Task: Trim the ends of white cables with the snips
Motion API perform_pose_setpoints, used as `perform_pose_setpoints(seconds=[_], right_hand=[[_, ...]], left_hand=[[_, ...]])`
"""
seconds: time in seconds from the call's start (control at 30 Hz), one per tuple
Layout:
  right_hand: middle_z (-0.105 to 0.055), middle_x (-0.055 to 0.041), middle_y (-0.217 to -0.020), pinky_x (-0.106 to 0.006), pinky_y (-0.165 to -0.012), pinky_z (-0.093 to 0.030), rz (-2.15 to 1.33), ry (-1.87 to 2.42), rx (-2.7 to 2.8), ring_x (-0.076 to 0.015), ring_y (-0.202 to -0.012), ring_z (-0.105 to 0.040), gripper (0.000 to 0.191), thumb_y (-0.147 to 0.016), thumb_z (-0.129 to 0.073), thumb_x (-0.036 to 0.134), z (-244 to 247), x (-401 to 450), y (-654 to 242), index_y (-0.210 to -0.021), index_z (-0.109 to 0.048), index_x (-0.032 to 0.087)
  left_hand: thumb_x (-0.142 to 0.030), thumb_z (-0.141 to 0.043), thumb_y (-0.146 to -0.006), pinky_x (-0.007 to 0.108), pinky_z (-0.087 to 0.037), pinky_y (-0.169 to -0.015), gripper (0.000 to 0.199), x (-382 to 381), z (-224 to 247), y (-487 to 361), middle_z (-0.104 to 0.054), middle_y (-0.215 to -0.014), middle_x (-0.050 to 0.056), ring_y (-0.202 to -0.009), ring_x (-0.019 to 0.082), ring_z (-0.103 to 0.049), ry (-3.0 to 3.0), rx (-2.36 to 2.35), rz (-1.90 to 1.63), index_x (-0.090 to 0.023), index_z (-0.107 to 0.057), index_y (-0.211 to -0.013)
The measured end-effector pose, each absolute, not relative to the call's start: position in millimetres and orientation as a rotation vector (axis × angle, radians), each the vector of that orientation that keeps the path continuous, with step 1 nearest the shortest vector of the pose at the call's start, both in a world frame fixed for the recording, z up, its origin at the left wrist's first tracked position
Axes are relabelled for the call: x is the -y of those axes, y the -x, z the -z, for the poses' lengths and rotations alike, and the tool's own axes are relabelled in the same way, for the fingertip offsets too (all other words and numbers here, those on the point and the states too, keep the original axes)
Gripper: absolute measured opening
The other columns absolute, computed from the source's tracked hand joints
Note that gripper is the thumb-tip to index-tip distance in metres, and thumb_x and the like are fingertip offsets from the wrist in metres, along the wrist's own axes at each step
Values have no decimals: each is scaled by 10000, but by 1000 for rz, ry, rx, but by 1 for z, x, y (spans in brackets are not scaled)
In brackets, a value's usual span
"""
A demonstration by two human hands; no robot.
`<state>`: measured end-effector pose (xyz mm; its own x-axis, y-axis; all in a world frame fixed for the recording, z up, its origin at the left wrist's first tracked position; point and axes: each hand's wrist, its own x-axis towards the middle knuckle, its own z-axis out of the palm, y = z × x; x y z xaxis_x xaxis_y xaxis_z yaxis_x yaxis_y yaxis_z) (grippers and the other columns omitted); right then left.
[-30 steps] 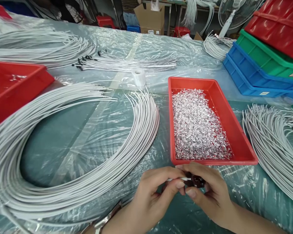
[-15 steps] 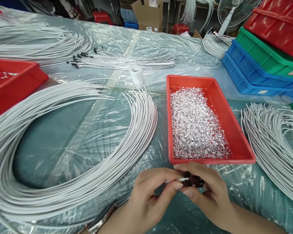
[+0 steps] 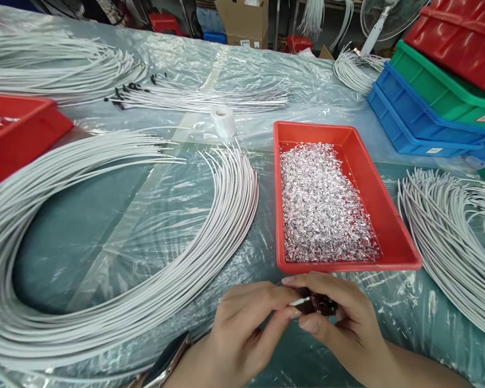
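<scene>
Just in front of the red tray my two hands meet. My left hand [image 3: 246, 323] is closed, thumb and forefinger pinching the end of a white cable [image 3: 301, 302]. My right hand [image 3: 347, 318] is closed around a small dark, glossy piece [image 3: 322, 305], its thumb below and fingers above. The cable's tip lies against this piece; whether it sits inside cannot be seen. Fingers hide part of both. Beyond them, the red tray [image 3: 400, 237] holds a heap of small silvery metal bits [image 3: 325, 210]. A dark, metal-edged object [image 3: 170, 361] shows at my left wrist.
A large coil of white cables [image 3: 226, 226] lies at left, another cable bundle [image 3: 432, 231] at right. Farther back are a clear tape roll [image 3: 223, 123], cables with black ends [image 3: 202, 99], a red bin [image 3: 24, 129] and stacked blue, green and red crates [image 3: 424, 113].
My fingers have shifted slightly around the cable end and dark piece, and less white cable shows between them. The whole view has moved a little; the table things stay put.
</scene>
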<state>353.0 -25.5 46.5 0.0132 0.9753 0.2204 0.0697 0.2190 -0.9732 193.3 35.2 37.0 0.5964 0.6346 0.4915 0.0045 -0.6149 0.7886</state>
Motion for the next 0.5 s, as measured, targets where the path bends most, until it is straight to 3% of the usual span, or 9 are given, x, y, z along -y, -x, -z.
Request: perform_pose_setpoints(seconds=[0.33, 0.5], right_hand=[[-705, 1, -930, -173, -629, -573, -1071, 1117, 1236, -135, -740, -668, 299, -899, -687, 259, -51, 25, -350, -1183, -653, 346], [-685, 32, -819, -152, -542, -523, -1080, 1147, 1207, -115, -643, -624, 337, -867, -708, 219, -52, 24, -350, -1153, -662, 392]], left_hand=[[-43, -488, -891, 195, -546, -577, 151, -37, -38, -192, -717, -790, 41, -629, 118, -668, -2203, -511, -1080, -168, -560, -936], [-77, -516, -896, 175, -536, -557, 98, -36, -35, -194, -716, -782, 44, -616, 112, -670, -2156, -529, -1110, -154, -571, -923]])
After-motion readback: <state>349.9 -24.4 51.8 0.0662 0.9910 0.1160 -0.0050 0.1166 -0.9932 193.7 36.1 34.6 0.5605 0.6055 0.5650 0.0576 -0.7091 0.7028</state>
